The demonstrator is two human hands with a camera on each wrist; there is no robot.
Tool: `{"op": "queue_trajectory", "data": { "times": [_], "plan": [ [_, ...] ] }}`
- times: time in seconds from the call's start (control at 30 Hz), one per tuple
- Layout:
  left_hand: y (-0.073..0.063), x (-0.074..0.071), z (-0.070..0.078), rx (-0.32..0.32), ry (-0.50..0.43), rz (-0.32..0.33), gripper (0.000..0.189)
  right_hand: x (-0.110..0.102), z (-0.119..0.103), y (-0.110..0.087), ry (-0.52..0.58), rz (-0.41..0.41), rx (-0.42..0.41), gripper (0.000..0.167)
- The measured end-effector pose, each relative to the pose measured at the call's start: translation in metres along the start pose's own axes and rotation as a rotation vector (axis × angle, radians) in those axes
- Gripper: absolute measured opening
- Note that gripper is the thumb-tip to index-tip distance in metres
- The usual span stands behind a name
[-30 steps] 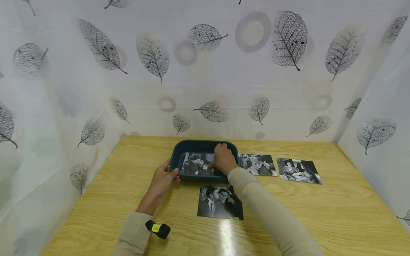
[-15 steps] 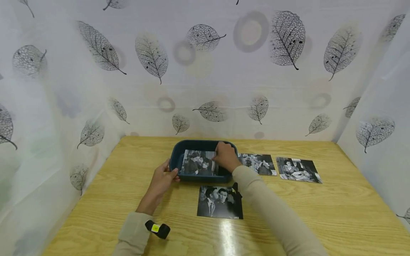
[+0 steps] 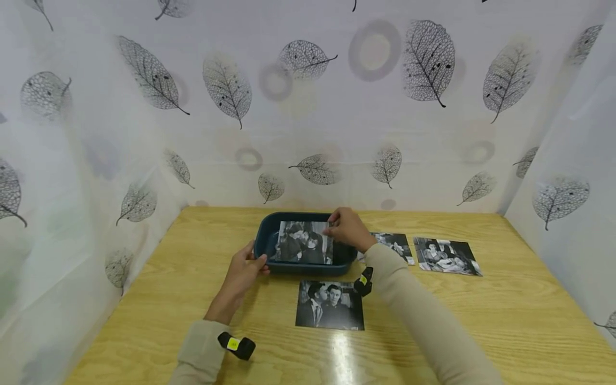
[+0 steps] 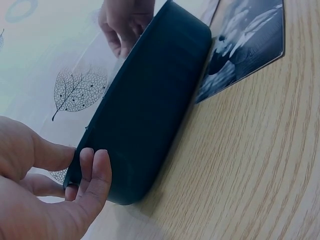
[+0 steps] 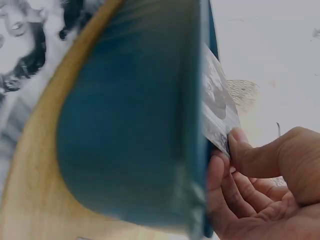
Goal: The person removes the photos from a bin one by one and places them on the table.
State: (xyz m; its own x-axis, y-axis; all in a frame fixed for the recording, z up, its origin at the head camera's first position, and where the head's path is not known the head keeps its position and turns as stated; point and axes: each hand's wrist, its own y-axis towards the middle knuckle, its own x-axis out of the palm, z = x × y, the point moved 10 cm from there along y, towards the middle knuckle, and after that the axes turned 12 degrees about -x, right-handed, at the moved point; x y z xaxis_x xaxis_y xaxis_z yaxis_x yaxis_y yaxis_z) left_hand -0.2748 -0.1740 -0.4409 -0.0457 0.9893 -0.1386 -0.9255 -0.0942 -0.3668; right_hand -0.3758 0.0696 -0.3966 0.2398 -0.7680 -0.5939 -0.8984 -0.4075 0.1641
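Note:
A dark teal plastic basin [image 3: 269,235] stands on the table near its back edge. My left hand [image 3: 243,272] grips the basin's left rim, thumb on the inner side and fingers outside, as the left wrist view shows. Between thumb and fingers my right hand [image 3: 350,230] pinches the right edge of a black-and-white photo [image 3: 303,243]. This photo is tilted, its right side raised to the basin's rim and its lower left still inside. In the right wrist view the pinched photo [image 5: 218,100] sticks out past the basin wall [image 5: 130,125].
Another black-and-white photo [image 3: 329,306] lies on the wooden table [image 3: 192,256] in front of the basin. Two more, a partly covered photo [image 3: 397,246] and a farther photo [image 3: 447,256], lie to the right. A leaf-print curtain [image 3: 308,107] hangs behind.
My right hand has lifted the photo's right side from the basin's floor and drawn it up and to the right. The left hand has stayed on the rim.

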Motion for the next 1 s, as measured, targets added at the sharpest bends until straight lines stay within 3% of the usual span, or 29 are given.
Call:
{"op": "queue_trajectory", "data": {
  "times": [0.13, 0.57, 1.0],
  "plan": [
    [0.0, 0.0, -0.001, 0.002, 0.006, 0.003, 0.066, -0.01, -0.004, -0.003, 0.066, -0.01, 0.009, 0.027],
    [-0.002, 0.001, 0.002, 0.009, 0.008, -0.012, 0.067, -0.048, -0.012, -0.014, 0.109, -0.016, 0.036, 0.033],
    [-0.002, 0.001, 0.002, 0.02, 0.0, -0.021, 0.067, -0.091, -0.011, -0.039, 0.074, -0.004, 0.049, 0.035]
  ]
}}
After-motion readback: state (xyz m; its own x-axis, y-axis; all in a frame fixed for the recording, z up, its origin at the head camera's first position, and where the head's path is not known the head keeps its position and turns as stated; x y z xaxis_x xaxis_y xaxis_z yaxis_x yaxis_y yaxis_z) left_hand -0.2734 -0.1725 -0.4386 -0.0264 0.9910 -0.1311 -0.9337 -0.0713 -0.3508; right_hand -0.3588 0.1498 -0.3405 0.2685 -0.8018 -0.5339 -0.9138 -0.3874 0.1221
